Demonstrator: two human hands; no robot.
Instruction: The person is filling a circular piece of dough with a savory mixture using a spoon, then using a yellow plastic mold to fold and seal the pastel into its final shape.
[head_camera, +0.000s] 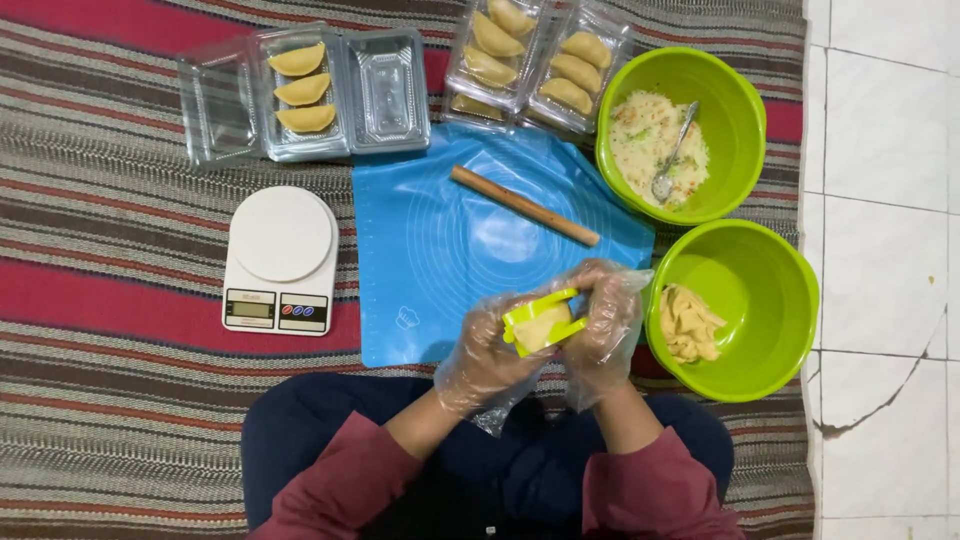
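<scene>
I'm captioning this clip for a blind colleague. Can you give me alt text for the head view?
Two gloved hands, left hand and right hand, hold a green dumpling press with dough over a blue mat. A rolling pin lies on it, two green bowls beside.

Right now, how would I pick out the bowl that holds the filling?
Start at the blue mat on the striped rug. Two green bowls sit along its right edge. The filling bowl is the farther one, with white crumbly filling and a metal spoon; the nearer bowl holds dough pieces.
</scene>
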